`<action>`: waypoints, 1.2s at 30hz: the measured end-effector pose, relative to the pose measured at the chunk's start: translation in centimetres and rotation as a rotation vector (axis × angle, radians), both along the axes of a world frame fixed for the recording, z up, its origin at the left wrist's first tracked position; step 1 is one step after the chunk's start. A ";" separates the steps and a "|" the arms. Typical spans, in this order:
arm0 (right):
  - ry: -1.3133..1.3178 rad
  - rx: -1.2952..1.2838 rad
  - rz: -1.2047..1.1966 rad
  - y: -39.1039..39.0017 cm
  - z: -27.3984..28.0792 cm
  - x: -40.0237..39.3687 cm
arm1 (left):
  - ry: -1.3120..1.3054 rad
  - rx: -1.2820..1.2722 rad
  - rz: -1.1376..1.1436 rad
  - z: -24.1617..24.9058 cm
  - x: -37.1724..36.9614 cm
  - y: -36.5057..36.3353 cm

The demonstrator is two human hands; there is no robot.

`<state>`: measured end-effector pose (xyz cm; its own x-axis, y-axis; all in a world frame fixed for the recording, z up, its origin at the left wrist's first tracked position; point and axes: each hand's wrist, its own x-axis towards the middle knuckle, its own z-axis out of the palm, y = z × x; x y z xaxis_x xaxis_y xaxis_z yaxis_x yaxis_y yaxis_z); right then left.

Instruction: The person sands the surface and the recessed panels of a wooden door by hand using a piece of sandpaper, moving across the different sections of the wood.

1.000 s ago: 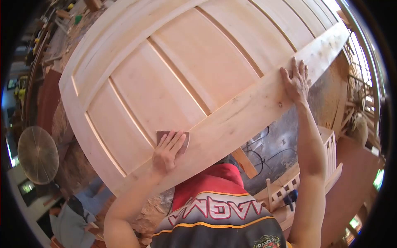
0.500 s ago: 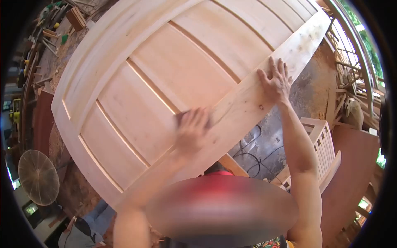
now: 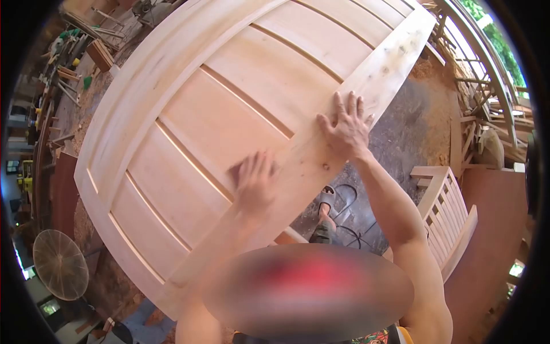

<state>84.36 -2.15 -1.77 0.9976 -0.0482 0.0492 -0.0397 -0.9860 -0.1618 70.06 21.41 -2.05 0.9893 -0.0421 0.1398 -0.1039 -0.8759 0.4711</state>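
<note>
A large pale wooden panel point(image 3: 215, 117) with long grooves between its boards lies in front of me, bordered on the near side by a wide plank-like rail point(image 3: 312, 155). My left hand point(image 3: 256, 182), blurred by motion, presses a dark brown piece of sandpaper point(image 3: 235, 173) onto the panel beside the rail. Most of the sandpaper is hidden under the fingers. Farther along, my right hand point(image 3: 346, 131) rests flat on the rail, fingers spread, holding nothing.
Below the rail, a sandalled foot point(image 3: 326, 198) stands on the dark floor near a black cable point(image 3: 346, 232). A slatted wooden piece point(image 3: 444, 215) and a brown board point(image 3: 492, 241) are at right. Scrap wood point(image 3: 487, 109) lies beyond. A round mesh guard point(image 3: 60, 265) is at lower left.
The view has shifted, and a sandalled foot now shows under the panel's edge. My left hand has moved with the sandpaper along the panel; my right hand stays flat on the rail.
</note>
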 end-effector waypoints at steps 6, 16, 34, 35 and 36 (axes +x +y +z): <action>0.119 -0.033 0.713 -9.2 1.3 8.5 | -0.091 -0.051 -0.022 -1.7 5.3 -4.2; 0.101 -0.074 0.774 -15.9 1.3 14.4 | -0.081 0.065 0.004 -0.7 16.4 -14.8; -0.096 0.177 0.460 -16.2 0.3 15.0 | -0.092 -0.194 -0.166 0.4 19.5 -15.1; -0.110 0.177 0.462 -15.9 0.3 15.3 | -0.082 -0.113 -0.133 0.1 16.5 -12.4; -0.121 0.178 0.459 -15.9 0.3 15.1 | -0.068 -0.033 -0.106 -0.4 12.5 -9.7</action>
